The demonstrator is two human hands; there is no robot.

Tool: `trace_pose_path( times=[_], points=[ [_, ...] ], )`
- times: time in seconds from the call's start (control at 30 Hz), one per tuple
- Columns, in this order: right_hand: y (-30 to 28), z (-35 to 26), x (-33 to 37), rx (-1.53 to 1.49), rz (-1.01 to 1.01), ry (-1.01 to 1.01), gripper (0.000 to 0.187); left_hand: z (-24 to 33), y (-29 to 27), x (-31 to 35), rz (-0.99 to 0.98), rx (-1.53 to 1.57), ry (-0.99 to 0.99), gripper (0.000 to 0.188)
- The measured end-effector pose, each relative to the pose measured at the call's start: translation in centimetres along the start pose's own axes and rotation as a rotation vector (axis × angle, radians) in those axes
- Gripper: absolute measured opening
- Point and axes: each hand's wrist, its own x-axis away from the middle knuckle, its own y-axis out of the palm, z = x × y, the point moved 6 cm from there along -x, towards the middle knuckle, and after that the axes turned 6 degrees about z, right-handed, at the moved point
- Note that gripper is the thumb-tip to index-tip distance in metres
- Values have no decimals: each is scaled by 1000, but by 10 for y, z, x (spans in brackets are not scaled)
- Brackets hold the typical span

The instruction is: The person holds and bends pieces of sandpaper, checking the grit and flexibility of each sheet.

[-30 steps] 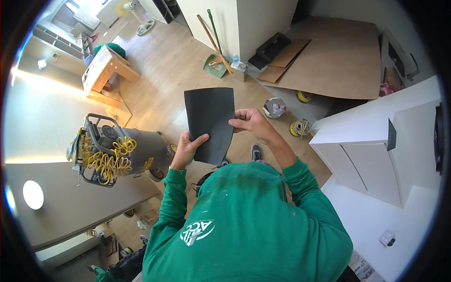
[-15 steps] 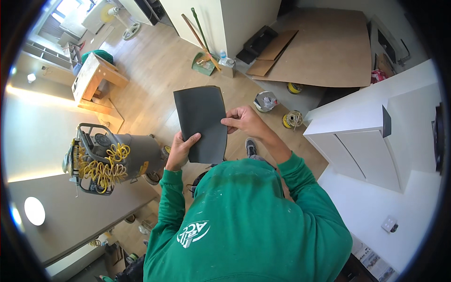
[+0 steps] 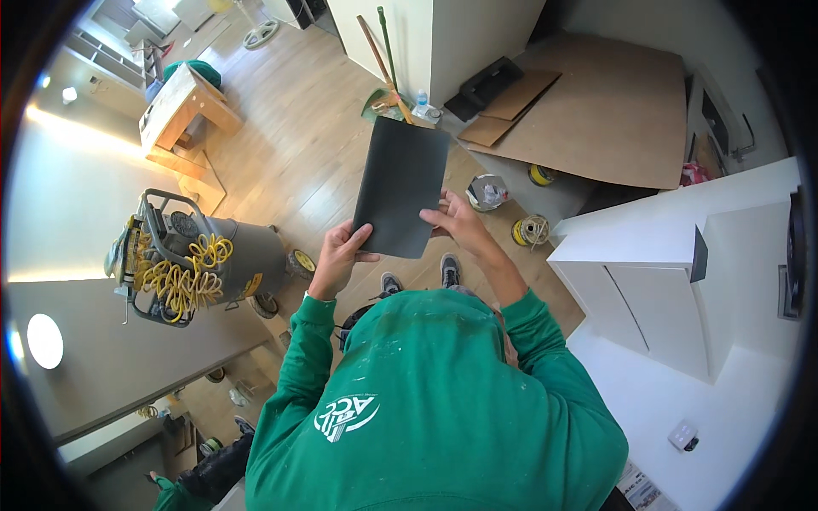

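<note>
A dark grey rectangular sheet of sandpaper (image 3: 402, 187) is held up in front of me, nearly flat and slightly tilted. My left hand (image 3: 336, 259) pinches its lower left corner, thumb on the front face and fingers behind. On the right edge, my right hand (image 3: 467, 228) grips lower down, with its thumb over the front and some fingers hidden behind the sheet. Both arms wear green sleeves.
At left stands a grey industrial vacuum (image 3: 260, 260) with coiled yellow cord. Beyond it is a wooden bench (image 3: 181, 106). A plastic-lined bucket (image 3: 487, 193) and a wire spool (image 3: 530, 230) sit on the floor at right, near brown board (image 3: 609, 102) and a white cabinet (image 3: 613, 294).
The sheet and both hands have shifted up and to the right in the picture. It now faces me flatter, and my right hand grips nearer its lower right corner. The view has shifted slightly.
</note>
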Motion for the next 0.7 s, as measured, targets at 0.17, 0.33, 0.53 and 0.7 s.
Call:
trace_pose_path(
  times=[0.17, 0.33, 0.53, 0.7],
  points=[
    [10, 12, 9, -12, -154, 131, 41, -5, -8, -5, 55, 5, -26, 32],
    [6, 21, 4, 132, -144, 96, 36, -12, -14, -9, 34, 32, -110, 31],
    [6, 14, 3, 122, -150, 64, 35, -5, -11, -9, 1, 69, -99, 31],
    [0, 13, 7, 130, -100, 38, 30, -12, -13, -7, -1, 152, -69, 41]
  ],
)
